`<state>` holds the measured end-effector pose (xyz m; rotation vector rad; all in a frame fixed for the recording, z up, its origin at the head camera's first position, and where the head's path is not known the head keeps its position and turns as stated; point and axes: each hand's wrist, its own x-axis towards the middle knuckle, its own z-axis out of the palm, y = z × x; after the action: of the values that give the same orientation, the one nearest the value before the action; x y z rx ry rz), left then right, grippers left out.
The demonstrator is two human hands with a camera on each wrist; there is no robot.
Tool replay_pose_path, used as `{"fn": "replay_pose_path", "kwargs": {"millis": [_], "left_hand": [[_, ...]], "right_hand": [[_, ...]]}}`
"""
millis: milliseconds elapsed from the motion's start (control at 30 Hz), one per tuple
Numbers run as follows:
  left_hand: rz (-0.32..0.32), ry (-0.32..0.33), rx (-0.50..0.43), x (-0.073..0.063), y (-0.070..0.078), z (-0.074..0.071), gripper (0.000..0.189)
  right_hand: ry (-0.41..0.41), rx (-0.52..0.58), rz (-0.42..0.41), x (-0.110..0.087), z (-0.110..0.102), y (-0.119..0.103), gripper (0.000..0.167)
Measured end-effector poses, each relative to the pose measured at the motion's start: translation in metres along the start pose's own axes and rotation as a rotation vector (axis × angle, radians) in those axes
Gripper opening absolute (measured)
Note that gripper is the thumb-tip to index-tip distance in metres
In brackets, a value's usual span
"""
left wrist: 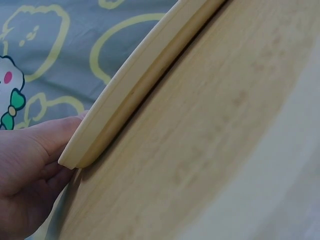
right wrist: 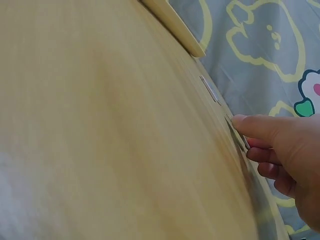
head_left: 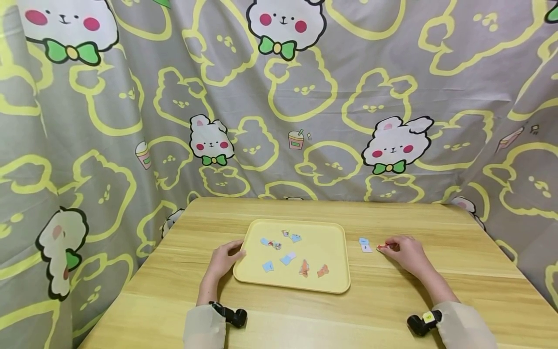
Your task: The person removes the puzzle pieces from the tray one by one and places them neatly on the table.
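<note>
Curtained-off tabletop nook; home, office or studio, can't tell. Grey fabric curtain (head_left: 279, 104), printed with white bunnies in green bows and yellow animal outlines, hangs behind wood-grain table (head_left: 379, 310) and along both sides. Black wrist cameras (head_left: 237, 318) on person mark a recording spot.

- Grey curtain (head_left: 244, 102) sweeping across the upper frame!
- Printed rabbit (head_left: 394, 145), right of centre!
- Little pink cup (head_left: 295, 141), just above the middle!
- Wooden table (head_left: 314, 317) spanning the bottom!

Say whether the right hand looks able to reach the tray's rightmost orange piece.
Probably yes: only the tray's low rim stands before the orange piece, though the right hand pinches a red piece.
</note>
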<state>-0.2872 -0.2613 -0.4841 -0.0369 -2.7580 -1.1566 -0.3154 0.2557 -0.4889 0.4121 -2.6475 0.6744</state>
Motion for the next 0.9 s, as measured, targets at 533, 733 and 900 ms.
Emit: {"fn": "replay_pose_path", "kwargs": {"millis": [533,733,900], "left_hand": [[-0.016,-0.012,-0.023,-0.0006,0.0002,-0.0002,0.043],[-0.014,-0.011,-0.018,-0.0004,0.0001,-0.0006,0.043],[-0.014,-0.009,-0.010,-0.0001,0.0004,-0.0014,0.042]], "right_hand": [[-0.051,0.031,0.027,-0.0010,-0.0002,-0.0024,0.020],[-0.061,0.046,0.040,-0.0015,-0.0012,-0.0028,0.020],[-0.066,0.054,0.047,-0.0005,-0.0013,-0.0018,0.023]]}}
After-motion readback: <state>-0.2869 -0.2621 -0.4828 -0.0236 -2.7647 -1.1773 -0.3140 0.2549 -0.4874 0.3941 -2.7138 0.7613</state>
